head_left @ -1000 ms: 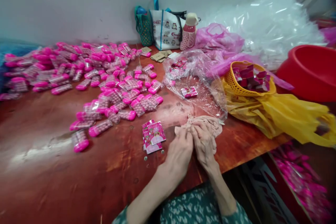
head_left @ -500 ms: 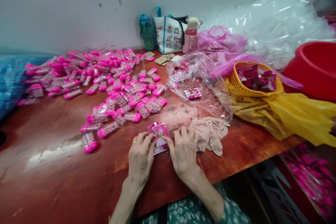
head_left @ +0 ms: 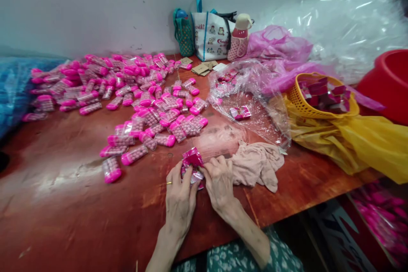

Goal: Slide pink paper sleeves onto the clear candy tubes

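Note:
My left hand [head_left: 180, 193] wears a ring and has its fingers closed on the near left side of a small shiny pink printed card [head_left: 192, 157]. From the other side, my right hand [head_left: 220, 182] pinches the right edge of this card. The card's far part stands up a little, bent, and more pink and silvery printed pieces show between the fingers, partly hidden. Beyond the hands lies a spread of clear tubes with pink caps [head_left: 167, 117], filled with small pale pink balls. A crumpled beige cloth [head_left: 256, 163] rests just right of my right hand.
A clear plastic bag [head_left: 255, 93] holds pink cards. Behind it stand a white bag [head_left: 210, 36], a pink bottle [head_left: 239, 36] and a green pouch [head_left: 185, 38]. At right are a yellow basket [head_left: 299, 100] of pink pieces, yellow plastic [head_left: 360, 140] and a red basin [head_left: 390, 87].
The pink card lay flatter before; now its far part is bent up and both hands' fingers have closed in over it. The whole view has shifted slightly.

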Demonstrator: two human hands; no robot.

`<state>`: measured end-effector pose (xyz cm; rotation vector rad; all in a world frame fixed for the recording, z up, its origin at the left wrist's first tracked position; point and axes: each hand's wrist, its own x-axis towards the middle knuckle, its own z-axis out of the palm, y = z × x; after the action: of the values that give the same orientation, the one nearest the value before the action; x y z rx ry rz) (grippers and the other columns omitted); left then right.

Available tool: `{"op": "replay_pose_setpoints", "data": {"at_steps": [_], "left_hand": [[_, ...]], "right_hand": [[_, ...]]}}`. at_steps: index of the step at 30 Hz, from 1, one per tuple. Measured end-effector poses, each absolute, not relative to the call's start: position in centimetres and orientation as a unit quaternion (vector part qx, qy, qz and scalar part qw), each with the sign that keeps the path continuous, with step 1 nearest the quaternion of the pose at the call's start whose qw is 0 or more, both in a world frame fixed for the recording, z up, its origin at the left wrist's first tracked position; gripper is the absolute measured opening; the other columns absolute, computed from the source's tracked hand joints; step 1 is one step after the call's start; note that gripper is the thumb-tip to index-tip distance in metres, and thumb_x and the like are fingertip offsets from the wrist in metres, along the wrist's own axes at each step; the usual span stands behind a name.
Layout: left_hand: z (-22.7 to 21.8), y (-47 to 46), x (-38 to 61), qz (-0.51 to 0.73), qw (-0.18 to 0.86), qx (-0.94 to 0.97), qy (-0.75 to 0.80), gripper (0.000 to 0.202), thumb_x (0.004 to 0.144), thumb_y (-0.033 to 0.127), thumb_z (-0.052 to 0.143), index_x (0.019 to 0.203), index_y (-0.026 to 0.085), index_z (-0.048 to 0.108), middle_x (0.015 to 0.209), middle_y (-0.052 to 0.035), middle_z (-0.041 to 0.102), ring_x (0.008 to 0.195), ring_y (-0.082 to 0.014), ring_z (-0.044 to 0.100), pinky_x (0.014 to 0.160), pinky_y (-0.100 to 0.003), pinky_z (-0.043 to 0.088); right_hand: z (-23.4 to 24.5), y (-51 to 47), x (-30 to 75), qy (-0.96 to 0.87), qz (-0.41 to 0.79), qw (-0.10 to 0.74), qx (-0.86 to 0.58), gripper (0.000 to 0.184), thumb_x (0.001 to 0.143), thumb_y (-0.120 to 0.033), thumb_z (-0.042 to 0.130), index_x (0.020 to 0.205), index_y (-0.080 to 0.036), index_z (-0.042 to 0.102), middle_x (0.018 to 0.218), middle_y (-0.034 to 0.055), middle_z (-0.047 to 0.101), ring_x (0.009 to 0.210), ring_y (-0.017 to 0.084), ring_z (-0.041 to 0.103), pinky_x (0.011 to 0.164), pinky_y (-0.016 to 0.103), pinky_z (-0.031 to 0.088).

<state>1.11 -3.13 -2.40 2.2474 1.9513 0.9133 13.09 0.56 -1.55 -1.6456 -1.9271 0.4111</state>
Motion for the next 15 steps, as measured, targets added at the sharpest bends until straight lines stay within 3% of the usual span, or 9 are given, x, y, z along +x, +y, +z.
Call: {"op": "replay_pose_setpoints", "data": {"at_steps": [6, 10, 15], "left_hand": [[-2.8, -3.0, 1.1, 0.253, -0.013, 0.746, 0.617, 0.033, 0.082, 0.017, 0.049, 0.114, 0.016, 0.054, 0.119, -0.0166, 0.047, 0.112, -0.0311, 0.041, 0.092, -0.051, 0.038], [-2.9, -3.1, 1.0, 0.26, -0.002, 0.733, 0.629, 0.038, 0.081, 0.017, 0.05, 0.119, 0.018, 0.052, 0.121, -0.0156, 0.046, 0.115, -0.031, 0.038, 0.094, -0.05, 0.037], [-1.9, -3.2, 0.6, 0.336, 0.028, 0.701, 0.629, 0.04, 0.077, 0.018, 0.056, 0.116, 0.021, 0.052, 0.122, -0.0132, 0.046, 0.121, -0.0313, 0.034, 0.097, -0.051, 0.032]], "right_hand": [[-1.5, 0.7, 13.8, -0.69, 0.207, 0.333, -0.608, 0.024, 0.088, -0.016, 0.042, 0.081, -0.019, 0.064, 0.068, 0.0043, 0.059, 0.071, 0.02, 0.046, 0.068, 0.033, 0.028], [-1.2, 1.1, 14.6, -0.649, 0.259, 0.393, -0.597, 0.026, 0.088, -0.014, 0.038, 0.093, -0.019, 0.064, 0.082, 0.0062, 0.062, 0.078, 0.02, 0.05, 0.07, 0.031, 0.035], [-0.5, 1.0, 15.8, -0.602, 0.342, 0.436, -0.575, 0.019, 0.086, -0.022, 0.046, 0.083, -0.018, 0.064, 0.076, 0.0036, 0.063, 0.073, 0.017, 0.055, 0.066, 0.028, 0.04]]}}
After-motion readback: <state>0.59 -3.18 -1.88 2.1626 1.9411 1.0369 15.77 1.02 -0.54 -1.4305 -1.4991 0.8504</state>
